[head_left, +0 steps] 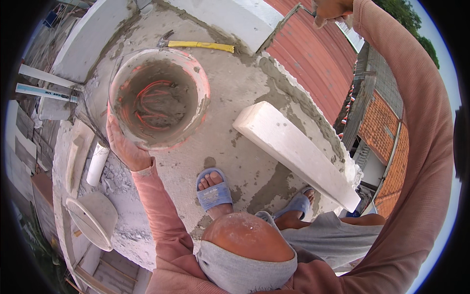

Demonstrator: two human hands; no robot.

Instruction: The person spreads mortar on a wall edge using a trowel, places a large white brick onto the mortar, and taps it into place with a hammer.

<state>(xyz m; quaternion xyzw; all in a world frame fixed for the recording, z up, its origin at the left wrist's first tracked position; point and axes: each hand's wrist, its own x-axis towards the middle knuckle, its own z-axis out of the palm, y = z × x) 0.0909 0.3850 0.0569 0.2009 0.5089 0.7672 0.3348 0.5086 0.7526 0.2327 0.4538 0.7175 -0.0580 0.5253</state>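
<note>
My left hand [126, 146] grips the near-left side of a round bucket [201, 83], its fingers along the outer wall. Wet grey mortar coats the inside of the bucket, with orange streaks of the wall showing through. My right hand [334, 9] is raised at the top right, cut by the picture's edge. Its fingers are curled round a thin dark piece whose kind I cannot make out. Just beyond the bucket lies a hammer [200, 45] with a yellow handle. A long white lightweight block [296, 152] lies to the right of my sandalled foot.
White block walls [235, 19] border the mortar-stained slab [215, 132] at the back. A white tub [95, 220], a short white pipe [98, 165] and a pale block piece [78, 157] sit at left. The slab's rough right edge drops toward red roofing [313, 63].
</note>
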